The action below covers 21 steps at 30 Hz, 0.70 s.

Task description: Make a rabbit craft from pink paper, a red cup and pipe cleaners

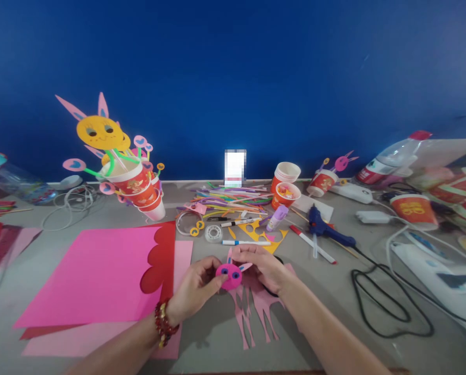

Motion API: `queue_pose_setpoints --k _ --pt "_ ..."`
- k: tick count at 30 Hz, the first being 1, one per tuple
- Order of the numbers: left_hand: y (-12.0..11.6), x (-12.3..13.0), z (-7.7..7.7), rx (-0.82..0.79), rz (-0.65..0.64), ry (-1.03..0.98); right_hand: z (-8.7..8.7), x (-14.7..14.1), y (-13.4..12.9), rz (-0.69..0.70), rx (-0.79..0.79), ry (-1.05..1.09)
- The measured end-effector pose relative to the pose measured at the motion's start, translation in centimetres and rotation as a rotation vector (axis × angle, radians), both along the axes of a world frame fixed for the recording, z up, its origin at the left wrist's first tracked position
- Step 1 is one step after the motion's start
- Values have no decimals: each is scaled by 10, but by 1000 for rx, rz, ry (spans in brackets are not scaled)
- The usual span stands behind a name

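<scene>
Magenta card-like material is forming the small rabbit face (pixel 230 282), which is sitting between the two hands at the near side of the grey table (pixel 205 346), partly above a pale pink cut-out sheet (pixel 262 304). The left hand (pixel 194 285) is gripping the face at its edge, the thumb lying across the front beside one of the dark eyes. The right hand (pixel 263 266) is curling over the top, its fingertips meeting the upright ear (pixel 230 255); whether they are pinching it or only touching it cannot be told. A second ear (pixel 246 266) is slanting out beneath the right fingers. Fitting or straightening the ears appears to be the step in hand, since both eyes and both ears are already showing on the face. The next move is probably calling for a steady left hold while the right fingertips are setting the ear angle, with light pressure so that the thin points are not bending. Beyond the hands, a glue stick (pixel 277 217) and a tape roll (pixel 213 233) are lying within the clutter, and a blue glue gun (pixel 327 227) is resting farther right.
</scene>
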State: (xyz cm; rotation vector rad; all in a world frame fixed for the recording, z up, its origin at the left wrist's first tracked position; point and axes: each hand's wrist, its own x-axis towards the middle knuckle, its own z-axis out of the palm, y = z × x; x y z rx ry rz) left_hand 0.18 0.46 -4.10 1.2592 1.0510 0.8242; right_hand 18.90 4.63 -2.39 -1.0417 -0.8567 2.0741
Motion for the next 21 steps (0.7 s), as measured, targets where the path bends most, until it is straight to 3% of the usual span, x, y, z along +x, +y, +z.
queue_pose_setpoints --k 11,21 --pt "3 1 -5 -49 83 -89 -13 1 5 17 9 40" --pt "5 1 0 -5 145 -123 -4 -11 -5 -38 398 -106"
